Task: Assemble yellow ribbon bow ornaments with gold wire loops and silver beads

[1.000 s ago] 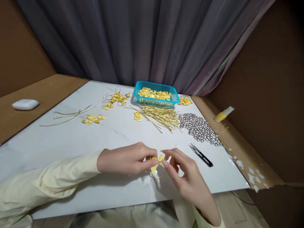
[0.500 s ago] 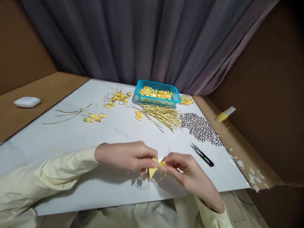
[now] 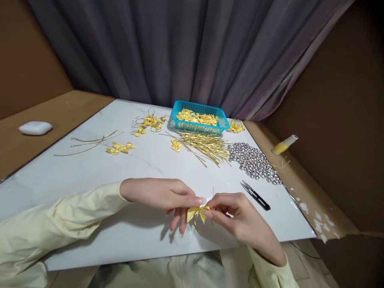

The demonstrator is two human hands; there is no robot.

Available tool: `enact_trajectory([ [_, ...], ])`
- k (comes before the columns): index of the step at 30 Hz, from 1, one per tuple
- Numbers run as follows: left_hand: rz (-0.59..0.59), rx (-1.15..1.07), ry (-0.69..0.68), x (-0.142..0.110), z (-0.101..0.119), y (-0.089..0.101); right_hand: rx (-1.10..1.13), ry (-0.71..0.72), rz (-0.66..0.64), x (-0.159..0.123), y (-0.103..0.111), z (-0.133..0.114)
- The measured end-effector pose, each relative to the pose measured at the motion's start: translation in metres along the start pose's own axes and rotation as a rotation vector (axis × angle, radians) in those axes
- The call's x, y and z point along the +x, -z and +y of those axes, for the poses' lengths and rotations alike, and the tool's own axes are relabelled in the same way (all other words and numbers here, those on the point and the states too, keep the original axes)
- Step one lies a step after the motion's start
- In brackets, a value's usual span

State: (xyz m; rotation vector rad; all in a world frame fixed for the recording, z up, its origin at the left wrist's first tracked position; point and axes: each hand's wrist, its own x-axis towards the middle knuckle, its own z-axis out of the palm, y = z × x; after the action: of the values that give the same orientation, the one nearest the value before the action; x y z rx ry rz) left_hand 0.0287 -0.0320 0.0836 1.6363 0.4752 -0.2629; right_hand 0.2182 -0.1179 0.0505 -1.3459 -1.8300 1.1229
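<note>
A small yellow ribbon bow [image 3: 196, 213] is held between both hands just above the white board [image 3: 99, 172], near its front edge. My left hand [image 3: 163, 195] pinches the bow from the left with thumb and forefinger, its other fingers hanging down. My right hand [image 3: 237, 218] pinches it from the right, fingers curled; a thin wire stands up from that pinch. Both sleeves are pale yellow.
Black snips [image 3: 255, 195] lie right of my hands. Farther back are silver beads [image 3: 253, 162], gold wires [image 3: 204, 146], a blue basket [image 3: 198, 118] of yellow bows, loose bows [image 3: 120, 148], a white case [image 3: 35, 128] at left and a yellow tube [image 3: 283, 145] at right.
The bow has dropped a little and turned so both its tails hang down. My left hand's lower fingers have uncurled and my right hand has curled tighter round the pinch.
</note>
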Motion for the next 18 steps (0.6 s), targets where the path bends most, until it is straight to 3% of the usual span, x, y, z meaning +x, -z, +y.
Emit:
enact_trajectory([
  [18, 0.116, 0.080, 0.053, -0.0005, -0.0018, -0.0078, -0.086, -0.023, -0.060, 0.0033, 0.0027, -0.0053],
])
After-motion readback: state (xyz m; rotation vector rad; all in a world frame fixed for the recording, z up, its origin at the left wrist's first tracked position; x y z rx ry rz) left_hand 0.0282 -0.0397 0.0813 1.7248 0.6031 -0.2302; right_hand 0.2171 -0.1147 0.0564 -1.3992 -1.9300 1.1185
